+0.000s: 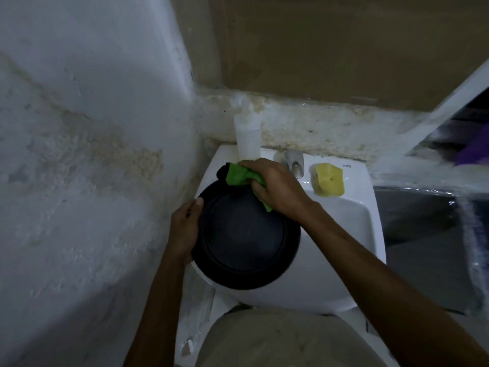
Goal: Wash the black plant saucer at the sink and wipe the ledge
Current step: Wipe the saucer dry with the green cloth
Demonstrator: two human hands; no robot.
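The round black plant saucer point(244, 234) is held over the left part of the white sink point(352, 223), its inside facing up. My left hand point(185, 229) grips its left rim. My right hand point(272, 188) is closed on a green cloth point(238, 176) and presses it against the saucer's far rim. A dark bit of the cloth sticks out at the far left of the green. The rough, stained ledge point(317, 128) runs along the wall behind the sink.
A white plastic bottle point(247, 133) stands at the sink's back left corner. The metal tap point(295, 162) is just right of my right hand. A yellow sponge point(329, 180) lies on the sink's back right. A wall closes in on the left.
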